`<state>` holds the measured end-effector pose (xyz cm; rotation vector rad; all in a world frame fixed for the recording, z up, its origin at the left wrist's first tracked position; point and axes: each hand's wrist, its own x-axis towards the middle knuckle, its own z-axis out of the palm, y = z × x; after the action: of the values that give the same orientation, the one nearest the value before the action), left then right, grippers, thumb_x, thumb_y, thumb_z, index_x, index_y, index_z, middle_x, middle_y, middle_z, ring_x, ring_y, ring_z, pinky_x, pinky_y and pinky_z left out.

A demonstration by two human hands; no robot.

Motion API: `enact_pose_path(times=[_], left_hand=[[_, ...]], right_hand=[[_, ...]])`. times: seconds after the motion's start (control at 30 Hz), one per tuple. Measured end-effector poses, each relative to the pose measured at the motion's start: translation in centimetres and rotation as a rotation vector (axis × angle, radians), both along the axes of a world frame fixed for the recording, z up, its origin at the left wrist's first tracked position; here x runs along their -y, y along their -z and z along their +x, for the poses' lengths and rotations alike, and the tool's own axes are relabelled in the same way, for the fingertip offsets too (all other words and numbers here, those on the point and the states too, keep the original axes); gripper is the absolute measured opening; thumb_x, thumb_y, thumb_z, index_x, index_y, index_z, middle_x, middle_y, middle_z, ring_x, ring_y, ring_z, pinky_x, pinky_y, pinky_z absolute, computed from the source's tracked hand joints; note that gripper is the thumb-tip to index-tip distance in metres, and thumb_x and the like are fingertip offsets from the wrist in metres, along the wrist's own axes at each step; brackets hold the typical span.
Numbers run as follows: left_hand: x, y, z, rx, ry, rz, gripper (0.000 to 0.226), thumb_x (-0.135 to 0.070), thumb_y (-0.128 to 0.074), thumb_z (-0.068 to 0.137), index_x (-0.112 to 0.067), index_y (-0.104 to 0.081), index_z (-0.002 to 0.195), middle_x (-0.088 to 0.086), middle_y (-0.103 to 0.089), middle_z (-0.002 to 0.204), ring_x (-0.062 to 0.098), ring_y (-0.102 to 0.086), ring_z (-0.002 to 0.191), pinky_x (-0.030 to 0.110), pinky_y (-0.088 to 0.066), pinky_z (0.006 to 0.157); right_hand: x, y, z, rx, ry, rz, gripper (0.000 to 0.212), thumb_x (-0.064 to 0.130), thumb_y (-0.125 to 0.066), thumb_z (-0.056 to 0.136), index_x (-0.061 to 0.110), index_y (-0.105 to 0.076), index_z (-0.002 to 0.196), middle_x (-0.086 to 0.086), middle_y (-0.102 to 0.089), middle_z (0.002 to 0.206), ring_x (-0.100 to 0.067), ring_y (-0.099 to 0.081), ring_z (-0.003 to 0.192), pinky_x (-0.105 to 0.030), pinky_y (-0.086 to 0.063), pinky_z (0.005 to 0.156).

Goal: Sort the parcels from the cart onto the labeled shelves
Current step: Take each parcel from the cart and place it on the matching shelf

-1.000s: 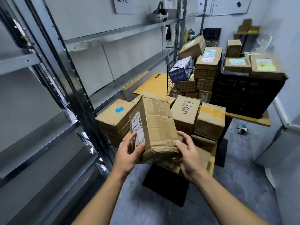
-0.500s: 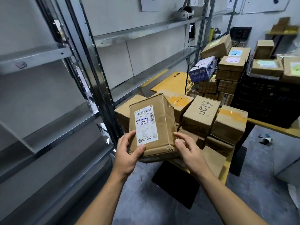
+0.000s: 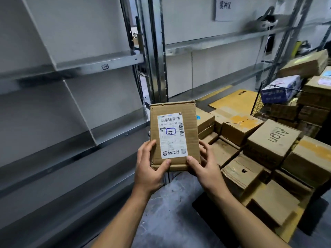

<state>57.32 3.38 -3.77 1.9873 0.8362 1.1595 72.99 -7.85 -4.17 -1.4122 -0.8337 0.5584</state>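
Presently held item: parcel, brown corrugated cardboard, flat rectangular form, top edge frayed and creased. White shipping label on the face turned toward the camera, with barcode at top, a handwritten mark inside a blue-outlined box at centre, and printed text at the bottom. Orientation: upright, long axis vertical, label reading right way up. Location: in the air in front of the metal shelves, left of the stacked boxes on the cart. Left hand: thumb on the lower front face, fingers wrapped on the left edge, clamped on the parcel. Right hand: thumb at the lower right corner, fingers behind, likewise gripping the parcel.
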Motion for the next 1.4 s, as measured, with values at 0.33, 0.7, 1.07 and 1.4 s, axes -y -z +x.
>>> enact_pose_path(times=[0.33,0.7,1.07,1.4], left_hand=[[-1.3,-2.9,-9.3,-0.122,-0.111,0.054,0.068,-0.040,-0.071,0.077,-0.029,-0.046,0.139,-0.010,-0.040,0.141,0.002,-0.042,0.125,0.035,-0.041,0.109],[-0.5,-7.5,-25.1,-0.331,-0.228,0.163,0.051,-0.034,-0.068,0.089,-0.025,-0.049,0.136,-0.008,-0.050,0.133,0.003,-0.046,0.116,0.027,-0.040,0.097],[2.3,-7.5,-46.4,-1.066,-0.538,0.150,0.059,-0.053,-0.049,0.093,-0.030,-0.034,0.145,-0.003,-0.042,0.143,0.021,-0.039,0.129,0.041,-0.034,0.107],[4.9,-6.1,-58.1,-1.181,-0.751,-0.066,0.058,-0.053,-0.050,0.093,-0.029,-0.036,0.144,0.000,-0.043,0.142,0.024,-0.040,0.129,0.043,-0.036,0.106]], right_hand=[[-3.5,-1.9,-8.2,-0.050,-0.052,0.123,0.058,0.016,-0.075,0.088,0.039,-0.046,0.133,0.013,-0.060,0.126,0.000,-0.060,0.116,-0.033,-0.055,0.096],[-4.8,-3.0,-20.6,-0.133,-0.162,0.183,0.053,0.015,-0.073,0.090,0.039,-0.048,0.130,0.007,-0.063,0.123,-0.016,-0.063,0.117,-0.048,-0.053,0.100],[-7.8,-2.4,-36.3,-0.173,-0.390,0.185,0.052,0.020,-0.072,0.092,0.034,-0.045,0.134,0.001,-0.062,0.127,-0.020,-0.061,0.119,-0.054,-0.055,0.095],[-11.1,-2.1,-49.1,-0.217,-0.680,0.123,0.054,0.022,-0.071,0.092,0.036,-0.043,0.136,0.002,-0.059,0.132,-0.020,-0.059,0.123,-0.047,-0.058,0.093]])
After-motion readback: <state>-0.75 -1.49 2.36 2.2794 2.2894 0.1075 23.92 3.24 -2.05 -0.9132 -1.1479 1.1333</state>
